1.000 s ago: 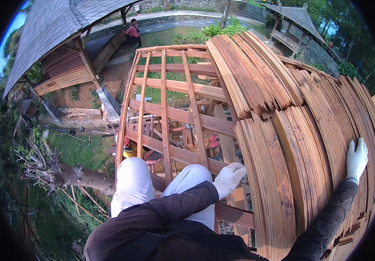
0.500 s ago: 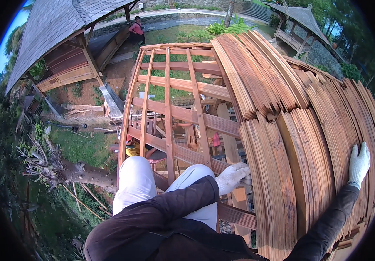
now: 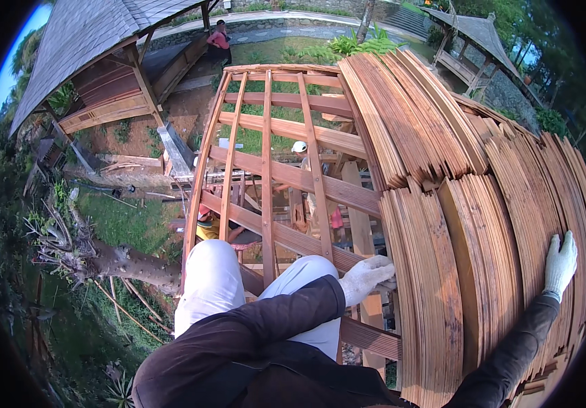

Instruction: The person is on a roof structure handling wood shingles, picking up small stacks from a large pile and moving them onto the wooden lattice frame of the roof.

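Observation:
I sit on the roof frame, both hands in white knitted gloves. My left hand (image 3: 366,279) is closed, its fingers curled together beside the left edge of the near wooden shingles (image 3: 421,292). Whatever it may hold is hidden. My right hand (image 3: 561,265) lies flat with fingers stretched out on the shingles (image 3: 534,197) farther right, gripping nothing. Overlapping rows of these brown, grooved shingles cover the right side of the roof. To the left, bare wooden rafters (image 3: 266,156) cross wider purlins (image 3: 299,178), with gaps between them.
Through the gaps, a person in a white cap (image 3: 299,147) and another in a yellow top (image 3: 207,230) show below. A person in pink (image 3: 219,41) is near the shingled pavilion (image 3: 95,41). A cut tree trunk (image 3: 136,268) juts in at left; a second pavilion (image 3: 473,51) stands far right.
The view has shifted slightly, so the roof appears a little farther right. A white-capped person has come into sight below the rafters. My hands stay in nearly the same places.

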Demonstrator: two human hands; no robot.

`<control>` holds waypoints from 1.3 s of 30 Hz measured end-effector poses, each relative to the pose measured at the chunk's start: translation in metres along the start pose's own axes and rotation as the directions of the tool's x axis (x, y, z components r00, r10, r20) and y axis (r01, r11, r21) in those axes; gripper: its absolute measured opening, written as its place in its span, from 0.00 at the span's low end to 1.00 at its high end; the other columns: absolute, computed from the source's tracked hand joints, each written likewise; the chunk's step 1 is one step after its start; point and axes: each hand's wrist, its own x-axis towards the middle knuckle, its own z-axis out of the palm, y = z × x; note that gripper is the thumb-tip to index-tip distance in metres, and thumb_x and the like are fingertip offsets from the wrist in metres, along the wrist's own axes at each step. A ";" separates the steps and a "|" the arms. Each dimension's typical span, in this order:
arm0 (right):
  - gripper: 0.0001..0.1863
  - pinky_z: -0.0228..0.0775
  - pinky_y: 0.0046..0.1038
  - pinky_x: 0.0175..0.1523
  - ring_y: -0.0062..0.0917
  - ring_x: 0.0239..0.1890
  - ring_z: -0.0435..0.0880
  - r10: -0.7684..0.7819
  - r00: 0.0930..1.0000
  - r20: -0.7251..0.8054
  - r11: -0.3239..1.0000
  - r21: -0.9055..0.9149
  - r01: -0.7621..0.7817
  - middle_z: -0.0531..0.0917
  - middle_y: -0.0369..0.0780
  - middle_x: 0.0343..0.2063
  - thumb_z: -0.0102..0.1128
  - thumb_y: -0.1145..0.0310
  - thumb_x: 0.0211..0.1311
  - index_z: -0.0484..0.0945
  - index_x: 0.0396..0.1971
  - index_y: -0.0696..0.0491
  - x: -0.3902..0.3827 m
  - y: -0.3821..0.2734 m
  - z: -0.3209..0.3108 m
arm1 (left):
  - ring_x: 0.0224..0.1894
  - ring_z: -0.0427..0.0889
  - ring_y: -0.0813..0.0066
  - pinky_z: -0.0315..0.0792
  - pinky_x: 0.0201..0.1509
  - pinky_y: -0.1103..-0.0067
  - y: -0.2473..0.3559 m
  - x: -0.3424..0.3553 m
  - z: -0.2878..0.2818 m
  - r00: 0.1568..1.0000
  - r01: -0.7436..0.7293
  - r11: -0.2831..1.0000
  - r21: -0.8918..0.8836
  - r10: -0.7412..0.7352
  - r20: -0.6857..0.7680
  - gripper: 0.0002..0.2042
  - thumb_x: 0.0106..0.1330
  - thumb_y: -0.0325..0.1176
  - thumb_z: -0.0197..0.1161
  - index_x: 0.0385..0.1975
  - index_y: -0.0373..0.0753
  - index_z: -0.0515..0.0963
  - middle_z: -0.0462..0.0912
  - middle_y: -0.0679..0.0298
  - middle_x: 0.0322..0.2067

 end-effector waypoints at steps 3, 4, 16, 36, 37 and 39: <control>0.31 0.62 0.40 0.70 0.42 0.67 0.72 0.007 1.000 0.000 1.000 -0.002 -0.007 0.76 0.49 0.63 0.50 0.51 0.75 0.69 0.68 0.57 0.000 0.000 0.000 | 0.43 0.80 0.74 0.75 0.53 0.73 -0.003 -0.001 0.001 0.999 -0.042 0.999 0.035 0.043 -0.033 0.11 0.76 0.37 0.60 0.47 0.35 0.75 0.81 0.63 0.41; 0.31 0.62 0.40 0.70 0.42 0.67 0.72 0.005 1.000 0.000 1.000 -0.001 -0.005 0.76 0.49 0.63 0.50 0.51 0.75 0.69 0.68 0.57 0.000 0.001 0.001 | 0.43 0.80 0.75 0.75 0.53 0.74 -0.003 -0.001 0.001 0.998 -0.055 0.997 0.047 0.057 -0.037 0.12 0.76 0.37 0.60 0.47 0.35 0.76 0.81 0.63 0.42; 0.31 0.62 0.40 0.71 0.42 0.67 0.73 0.002 1.000 0.000 1.000 0.001 -0.002 0.76 0.50 0.63 0.50 0.51 0.76 0.69 0.68 0.57 0.000 0.002 0.002 | 0.49 0.80 0.72 0.73 0.56 0.75 0.009 -0.003 0.006 0.960 -0.172 0.698 0.696 0.278 -0.042 0.17 0.74 0.41 0.58 0.48 0.31 0.77 0.81 0.61 0.42; 0.30 0.64 0.40 0.70 0.43 0.65 0.74 -0.016 0.996 -0.087 0.999 0.032 0.019 0.76 0.50 0.63 0.50 0.52 0.76 0.69 0.68 0.56 0.006 0.016 0.026 | 0.45 0.80 0.69 0.73 0.53 0.74 0.018 -0.004 0.005 0.951 -0.215 0.645 0.734 0.308 0.008 0.13 0.72 0.38 0.57 0.42 0.32 0.78 0.79 0.59 0.39; 0.30 0.64 0.39 0.70 0.43 0.66 0.74 -0.011 0.998 -0.059 0.999 0.035 0.013 0.76 0.50 0.63 0.50 0.51 0.76 0.69 0.68 0.56 0.005 0.013 0.023 | 0.45 0.80 0.70 0.73 0.53 0.74 0.017 -0.004 0.005 0.949 -0.222 0.667 0.711 0.315 0.000 0.13 0.73 0.38 0.57 0.42 0.32 0.78 0.79 0.59 0.39; 0.30 0.63 0.39 0.70 0.43 0.66 0.73 -0.003 1.000 -0.010 0.999 0.036 0.003 0.76 0.50 0.63 0.50 0.51 0.76 0.69 0.69 0.56 0.003 0.007 0.010 | 0.45 0.80 0.71 0.73 0.53 0.74 0.014 -0.004 0.005 0.948 -0.220 0.690 0.689 0.319 -0.017 0.13 0.73 0.38 0.58 0.42 0.32 0.78 0.79 0.60 0.39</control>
